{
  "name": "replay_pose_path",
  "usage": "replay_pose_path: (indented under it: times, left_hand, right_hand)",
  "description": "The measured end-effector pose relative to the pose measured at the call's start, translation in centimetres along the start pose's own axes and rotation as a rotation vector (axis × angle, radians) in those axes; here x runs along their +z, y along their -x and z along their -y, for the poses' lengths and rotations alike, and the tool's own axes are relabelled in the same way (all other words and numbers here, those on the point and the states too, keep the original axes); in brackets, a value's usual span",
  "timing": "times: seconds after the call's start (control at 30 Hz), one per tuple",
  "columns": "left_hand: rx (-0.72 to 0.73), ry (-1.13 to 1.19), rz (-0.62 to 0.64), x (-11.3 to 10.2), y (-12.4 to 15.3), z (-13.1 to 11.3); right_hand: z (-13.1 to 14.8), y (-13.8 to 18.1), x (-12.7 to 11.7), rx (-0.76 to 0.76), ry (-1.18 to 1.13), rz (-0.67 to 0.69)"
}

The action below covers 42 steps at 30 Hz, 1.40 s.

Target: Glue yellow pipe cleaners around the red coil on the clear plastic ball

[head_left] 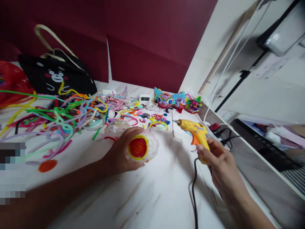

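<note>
My left hand is wrapped round a clear plastic ball above the white table. On the ball's near side sits a red disc ringed by a yellow pipe cleaner. My right hand grips a yellow glue gun by its handle, fingers below the orange trigger. The gun's nozzle points left, apart from the ball. A black cord runs down from the handle. Just behind my left hand rests another clear ball.
Loose pipe cleaners heap at the left, before a black bag. Decorated animal heads line the back near a small digital clock. Small craft pieces lie mid-table; an orange disc lies left. A power strip edges the right side.
</note>
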<state>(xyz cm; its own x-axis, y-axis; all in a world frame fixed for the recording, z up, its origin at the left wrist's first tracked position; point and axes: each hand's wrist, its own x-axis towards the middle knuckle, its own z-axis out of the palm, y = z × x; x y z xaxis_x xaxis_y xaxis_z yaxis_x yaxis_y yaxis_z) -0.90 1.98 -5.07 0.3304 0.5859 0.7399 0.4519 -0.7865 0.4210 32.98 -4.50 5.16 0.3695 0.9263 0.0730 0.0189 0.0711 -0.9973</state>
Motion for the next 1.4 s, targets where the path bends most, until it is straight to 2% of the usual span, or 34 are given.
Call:
replay_pose_path:
  times: [0.13,0.3,0.5,0.67,0.8,0.9,1.0,1.1,1.2,1.3,1.4]
  left_hand:
    - [-0.061,0.030,0.024,0.6,0.4,-0.3]
    - [-0.165,0.062,0.135,0.7,0.9,-0.6]
    - [-0.152,0.103,0.187,0.4,0.9,-1.1]
    - [-0.166,0.111,0.271,-0.4,0.3,-2.4]
    - [-0.126,0.103,0.269,-0.6,0.1,-2.7]
    - [-0.095,0.111,0.258,-0.2,0.3,-2.2]
    - [-0.060,0.131,0.194,0.7,0.6,-1.4]
    - [-0.035,0.159,0.131,1.1,0.8,-1.1]
    - [-0.075,0.176,0.178,0.7,0.8,-1.5]
    - [-0.108,0.201,0.223,0.1,0.7,-2.1]
    - [-0.094,0.224,0.225,0.0,0.7,-2.2]
  right_hand:
    - [0.4,0.2,-0.2,0.006,-0.044,0.057]
    - [0.2,1.4,-0.6,0.016,0.014,0.170]
    - [-1.4,5.2,0.0,-0.117,0.134,0.081]
    - [-3.0,7.4,0.4,-0.171,0.175,0.127]
    - [-4.2,7.9,0.5,-0.233,0.160,0.165]
    - [-5.1,7.6,0.1,-0.349,0.223,0.220]
    - [-5.8,7.0,-0.6,-0.488,0.336,0.281]
    - [-5.9,6.6,-0.9,-0.566,0.408,0.297]
    - [-5.8,6.6,-0.6,-0.648,0.434,0.323]
    - [-5.6,7.1,-0.1,-0.655,0.437,0.323]
    - [-5.6,7.8,0.3,-0.575,0.452,0.278]
